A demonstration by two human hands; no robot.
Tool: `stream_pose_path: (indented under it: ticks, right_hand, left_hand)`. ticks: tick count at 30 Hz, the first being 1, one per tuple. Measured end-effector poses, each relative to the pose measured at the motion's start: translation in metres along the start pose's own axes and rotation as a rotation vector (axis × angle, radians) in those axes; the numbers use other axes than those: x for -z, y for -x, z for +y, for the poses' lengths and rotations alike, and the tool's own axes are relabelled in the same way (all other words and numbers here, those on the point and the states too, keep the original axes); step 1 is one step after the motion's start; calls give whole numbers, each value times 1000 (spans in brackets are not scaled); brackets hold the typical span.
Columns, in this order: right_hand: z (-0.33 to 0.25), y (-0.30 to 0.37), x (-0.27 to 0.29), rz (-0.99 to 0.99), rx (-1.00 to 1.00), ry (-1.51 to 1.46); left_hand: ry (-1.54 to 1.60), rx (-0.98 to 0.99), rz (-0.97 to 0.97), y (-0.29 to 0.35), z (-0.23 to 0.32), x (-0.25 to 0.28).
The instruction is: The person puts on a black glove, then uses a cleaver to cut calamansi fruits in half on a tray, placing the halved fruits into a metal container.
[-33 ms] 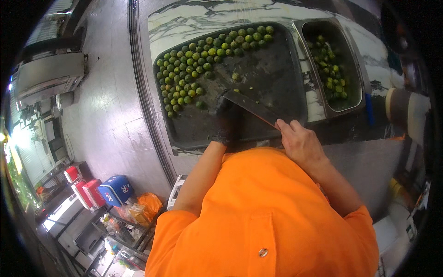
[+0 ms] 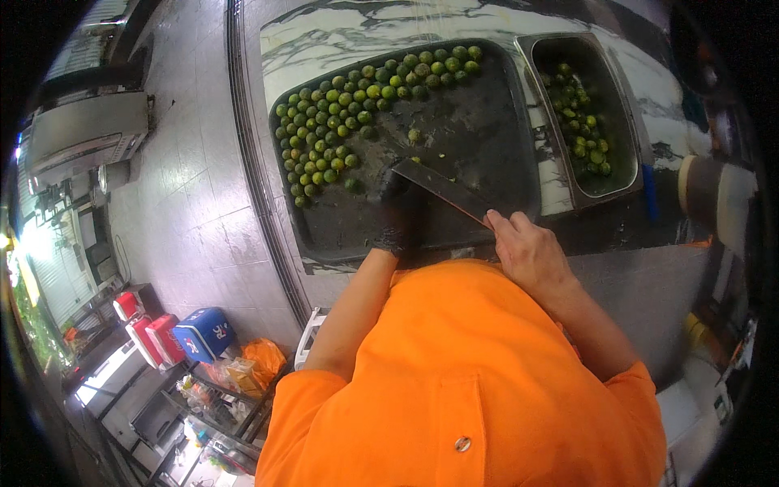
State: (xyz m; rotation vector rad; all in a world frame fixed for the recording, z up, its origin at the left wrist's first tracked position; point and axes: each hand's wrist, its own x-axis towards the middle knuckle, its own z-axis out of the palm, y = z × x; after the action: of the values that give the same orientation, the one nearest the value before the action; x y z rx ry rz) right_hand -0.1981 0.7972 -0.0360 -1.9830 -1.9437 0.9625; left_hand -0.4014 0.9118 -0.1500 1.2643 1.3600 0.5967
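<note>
My right hand [image 2: 527,250] is closed round the handle of a wide-bladed knife [image 2: 443,190]. Its blade points up and left over a large black tray [image 2: 491,134]. Beside the blade tip, my left hand [image 2: 398,217] wears a black glove that blends into the dark tray; its fingers and anything in them cannot be made out. Small green limes [image 2: 324,122] fill the tray's left and far side in a dense group. One single lime [image 2: 415,135] lies apart near the middle, with small light bits scattered close to the blade.
Right of the tray stands a deep metal pan [image 2: 574,191] holding cut limes [image 2: 588,134]. A blue-handled item [image 2: 650,193] lies beside it. The marble-patterned counter [image 2: 324,49] ends at the left above a tiled floor [image 2: 187,162]. Lower left are a blue cool box [image 2: 203,334] and red boxes [image 2: 166,339].
</note>
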Motion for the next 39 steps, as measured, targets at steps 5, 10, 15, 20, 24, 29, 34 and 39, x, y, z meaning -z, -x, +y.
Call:
stream_pose_path:
  ticks: [5,10,15,20,24,29,34,39]
  right_hand:
    - [-3,-4,4,9,18,21]
    - [-2,-5,3,18,34,28]
    - [-2,-7,5,23,58,19]
    - [-7,-13,10,-1,47,26]
    - [-9,-23,17,-43,64,42]
    - [-5,-25,21,-83,73,10]
    - [-8,-45,7,-43,84,-13]
    - [-18,-85,-8,-35,87,-61]
  left_hand:
    - [62,-182,10,-8,-27,1]
    - [167,-5,22,0,-3,-2]
    - [-47,-207,77,-8,-29,0]
    - [-142,-110,22,-3,-10,0]
    - [-377,-395,29,-8,-33,3]
    - [-376,-298,80,-7,-27,4]
    - [-290,-308,58,-10,-30,-1]
    - [-599,-503,3,-11,-16,0]
